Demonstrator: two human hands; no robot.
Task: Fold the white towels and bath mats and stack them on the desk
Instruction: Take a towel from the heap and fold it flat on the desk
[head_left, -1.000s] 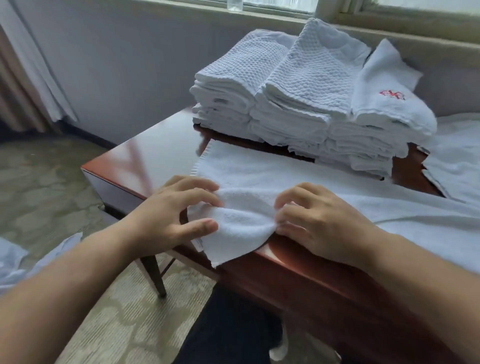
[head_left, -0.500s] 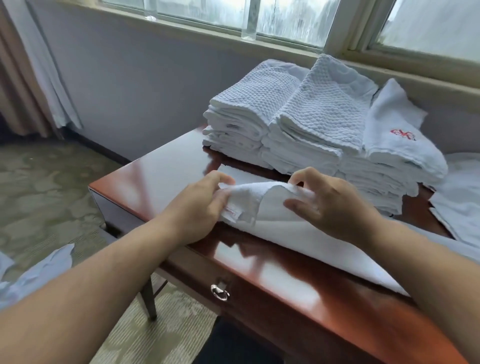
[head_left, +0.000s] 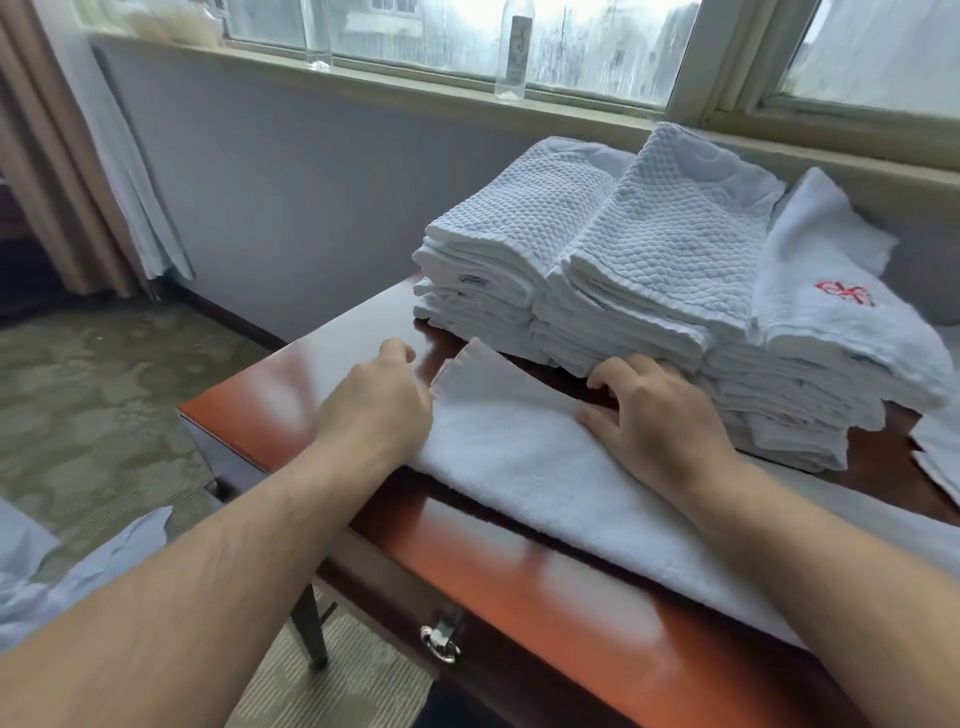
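Polished desk (head_left: 291, 384) carries the half-folded towel (head_left: 519, 457) beside the stacks (head_left: 649, 270); right hand (head_left: 660, 415) pinches its far edge, left hand's (head_left: 379, 400) grip cannot be told, and uneven release could skew the fold.

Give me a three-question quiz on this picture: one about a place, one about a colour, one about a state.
1. Where are the folded stacks?
A. on the floor
B. on the desk, below the window
C. on a chair

2. What colour is the stitched mark on one stack?
A. blue
B. red
C. green

3. How is the long towel at the desk's front?
A. balled up
B. hanging from the sill
C. lying flat along the desk

Answers:
1 B: the stacks sit on the desk's far side, under the window.
2 B: the mark's thread is red on white cloth.
3 C: it lies flat along the desk's front edge.
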